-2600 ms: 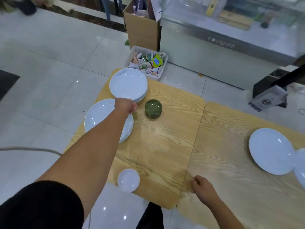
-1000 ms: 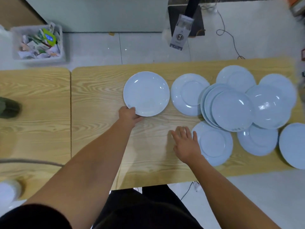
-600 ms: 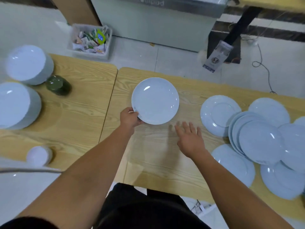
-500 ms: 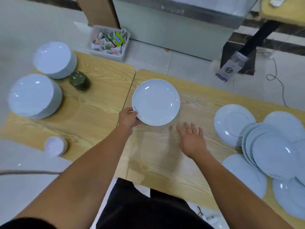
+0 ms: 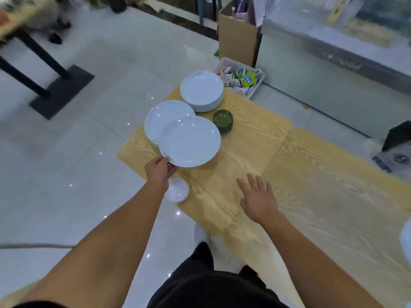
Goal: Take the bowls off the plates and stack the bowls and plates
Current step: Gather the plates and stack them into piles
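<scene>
Clothing: you are wearing dark trousers at the bottom centre of the frame, and a white shoe is showing on the tiled floor just above them.
Left hand: your left hand is gripping the near-left rim of a white plate, fingers curled round the edge, left of frame centre.
Held plate: it is lying roughly level and is overlapping the right part of the near plate stack in the view. I cannot tell whether the two are touching.
Right hand: your right hand is spreading wide, fingers straight and palm down, near the seam between the two wooden tables. It is holding nothing, and I cannot tell whether it is touching the wood.
Small bowl: a small white bowl is sitting at the near-left edge of the left table, just beside your left wrist and partly hidden by it.
Right table: the right table is butting against the left one, and a white plate edge is showing at the right border of the frame.
Green bowls: a short stack of green bowls is standing just right of the near plate stack, beyond the held plate.
Far stack: a taller far plate stack is standing at the left table's far corner, above frame centre.
Floor beyond: a basket of packets is sitting just past that corner, with a cardboard box and a steel cabinet behind it at upper right.
Upper left: a black table base is standing on the tiles, well apart from the tables.
</scene>
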